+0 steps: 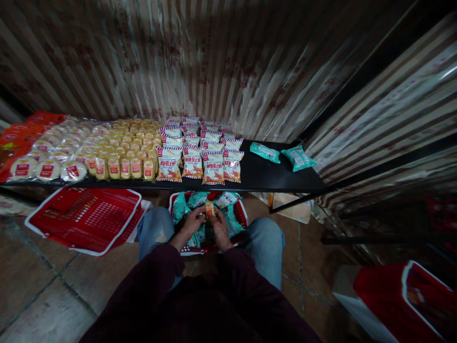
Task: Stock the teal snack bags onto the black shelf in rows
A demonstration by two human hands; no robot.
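Between my knees stands a red shopping basket [243, 212] with a white rim, filled with several teal snack bags [233, 221]. Above it I hold a small yellow packaged cake [210, 208] upright, its label facing me. My left hand [193, 222] grips the cake from the left with bent fingers. From the right side, my right hand [220, 226] closes round it. The fingertips on the far side are partly hidden. Beyond my hands, similar yellow cakes [136, 167] stand in rows on a black shelf [278, 180].
On the shelf stand white snack bags [213, 167], round white packaged cakes [48, 169], orange packages [24, 136] and two teal bags [299, 158]. A red basket [89, 216] sits tilted at left; another red basket [382, 297] is at lower right. Striped sheeting [200, 62] hangs behind.
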